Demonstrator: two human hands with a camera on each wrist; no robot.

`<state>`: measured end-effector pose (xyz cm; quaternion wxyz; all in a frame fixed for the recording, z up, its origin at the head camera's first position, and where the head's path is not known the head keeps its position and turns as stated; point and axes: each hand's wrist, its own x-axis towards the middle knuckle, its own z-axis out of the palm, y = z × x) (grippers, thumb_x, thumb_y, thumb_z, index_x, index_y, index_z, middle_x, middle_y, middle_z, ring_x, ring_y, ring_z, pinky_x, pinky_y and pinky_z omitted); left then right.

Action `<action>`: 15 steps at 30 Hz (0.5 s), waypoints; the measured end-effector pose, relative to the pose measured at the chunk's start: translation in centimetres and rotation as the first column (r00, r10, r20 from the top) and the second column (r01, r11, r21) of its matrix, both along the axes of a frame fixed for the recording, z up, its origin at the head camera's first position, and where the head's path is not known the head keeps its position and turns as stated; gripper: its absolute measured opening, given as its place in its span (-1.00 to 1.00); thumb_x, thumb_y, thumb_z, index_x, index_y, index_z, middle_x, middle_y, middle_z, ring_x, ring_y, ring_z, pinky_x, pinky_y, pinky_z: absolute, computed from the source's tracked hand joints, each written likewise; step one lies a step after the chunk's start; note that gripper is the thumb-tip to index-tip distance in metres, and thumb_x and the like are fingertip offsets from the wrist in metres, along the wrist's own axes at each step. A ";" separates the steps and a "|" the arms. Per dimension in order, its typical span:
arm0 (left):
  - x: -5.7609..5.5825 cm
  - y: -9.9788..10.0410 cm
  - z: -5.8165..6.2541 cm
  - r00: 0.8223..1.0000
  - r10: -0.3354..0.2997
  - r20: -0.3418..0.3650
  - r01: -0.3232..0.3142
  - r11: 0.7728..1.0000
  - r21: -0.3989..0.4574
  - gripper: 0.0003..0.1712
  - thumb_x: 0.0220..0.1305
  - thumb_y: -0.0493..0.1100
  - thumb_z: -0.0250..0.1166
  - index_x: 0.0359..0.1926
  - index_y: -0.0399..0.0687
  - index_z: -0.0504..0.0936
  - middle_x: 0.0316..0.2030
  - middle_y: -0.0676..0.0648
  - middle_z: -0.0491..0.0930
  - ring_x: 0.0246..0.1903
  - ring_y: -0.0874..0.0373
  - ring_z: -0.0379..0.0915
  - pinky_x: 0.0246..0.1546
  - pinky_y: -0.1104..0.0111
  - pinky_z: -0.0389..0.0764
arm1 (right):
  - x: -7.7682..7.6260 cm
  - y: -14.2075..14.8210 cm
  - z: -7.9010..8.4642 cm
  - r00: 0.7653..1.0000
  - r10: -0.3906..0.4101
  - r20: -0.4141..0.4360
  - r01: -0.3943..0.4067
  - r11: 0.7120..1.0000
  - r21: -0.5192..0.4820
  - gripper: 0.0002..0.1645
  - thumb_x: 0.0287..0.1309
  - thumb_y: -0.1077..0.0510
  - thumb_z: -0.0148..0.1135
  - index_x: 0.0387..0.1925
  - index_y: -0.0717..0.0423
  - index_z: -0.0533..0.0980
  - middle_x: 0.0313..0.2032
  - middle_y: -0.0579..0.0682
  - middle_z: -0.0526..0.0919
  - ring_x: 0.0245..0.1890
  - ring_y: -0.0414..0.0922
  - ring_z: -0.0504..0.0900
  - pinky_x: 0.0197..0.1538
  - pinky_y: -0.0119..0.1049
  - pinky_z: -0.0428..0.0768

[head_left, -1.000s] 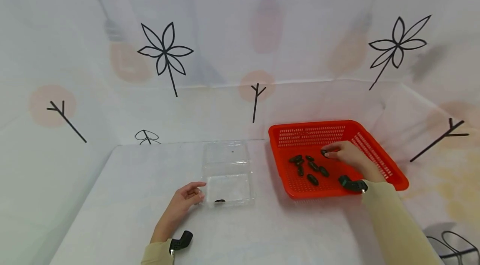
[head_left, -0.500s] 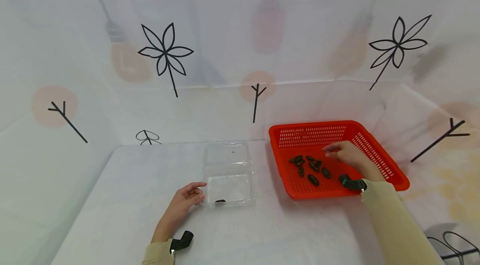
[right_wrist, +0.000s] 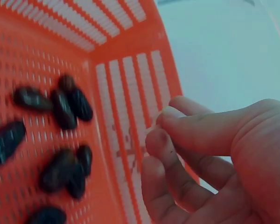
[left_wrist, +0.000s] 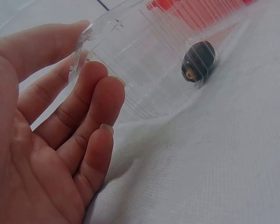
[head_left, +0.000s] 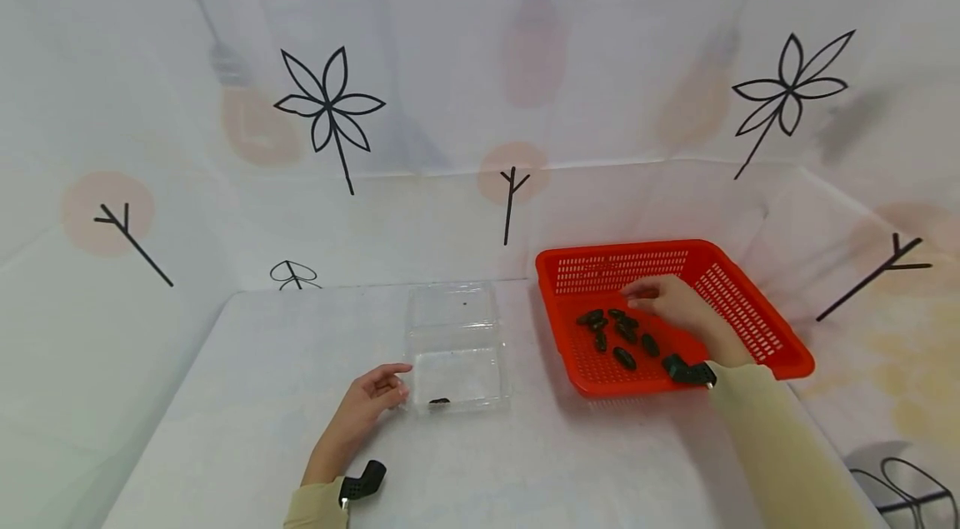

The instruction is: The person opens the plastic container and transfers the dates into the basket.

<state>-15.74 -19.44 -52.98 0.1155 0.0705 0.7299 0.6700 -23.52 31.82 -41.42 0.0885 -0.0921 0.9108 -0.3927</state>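
Observation:
In the head view my left hand (head_left: 365, 401) is at the left edge of an open, hinged clear plastic container (head_left: 457, 372). Its thumb and fingers grip the rim lightly in the left wrist view. One dark, oval fruit that looks like a date (left_wrist: 199, 61) lies inside, by the near wall. My right hand (head_left: 672, 306) hovers over the red basket (head_left: 678, 375), fingers loosely bent and nothing visible between thumb and fingertips. Several shiny dark dates (right_wrist: 63, 109) lie on the basket's floor, beside the fingers in the right wrist view.
The container's lid (head_left: 452, 306) lies folded back towards the rear wall. A white cloth covers the table (head_left: 480, 471). Behind it hangs a patterned white sheet (head_left: 435, 221). The basket's slotted walls rise around the right hand.
One second ago the right hand pinched a date; half a second ago that date was down among the others. Since then the right hand has moved left over the basket. The left hand stays put.

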 end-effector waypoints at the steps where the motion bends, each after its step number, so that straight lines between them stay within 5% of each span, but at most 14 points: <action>1: 0.0 0.0 0.0 1.000 -0.001 -0.001 0.001 1.000 -0.002 -0.50 0.30 -0.33 0.32 0.22 -0.41 0.47 -0.30 -0.03 0.49 -0.36 0.24 0.45 -0.27 0.42 0.52 | 0.0 -0.5 0.1 1.000 0.011 -0.011 -0.011 1.000 -0.001 -0.67 0.34 0.25 0.22 0.08 0.28 0.59 -0.01 0.20 0.66 -0.02 0.18 0.60 0.00 0.02 0.57; 8: -0.1 -0.1 -0.1 1.000 0.001 0.007 -0.001 1.000 -0.007 -0.50 0.31 -0.32 0.32 0.23 -0.41 0.47 -0.30 -0.03 0.49 -0.35 0.22 0.46 -0.26 0.42 0.52 | 0.1 -4.2 0.8 0.992 0.115 -0.048 -0.118 0.991 -0.059 -0.70 0.31 0.24 0.27 0.05 0.20 0.62 -0.09 0.06 0.69 -0.10 0.09 0.63 -0.03 -0.09 0.60; 15: -0.1 0.0 -0.2 1.000 0.018 0.015 -0.018 1.000 -0.016 -0.52 0.28 -0.32 0.34 0.20 -0.36 0.51 -0.29 -0.07 0.50 -0.35 0.21 0.46 -0.26 0.42 0.51 | 0.0 -8.3 1.3 0.982 0.185 0.027 -0.177 0.967 -0.185 -0.65 0.27 0.20 0.32 0.09 0.11 0.63 -0.06 0.07 0.68 -0.07 0.11 0.61 -0.03 -0.06 0.61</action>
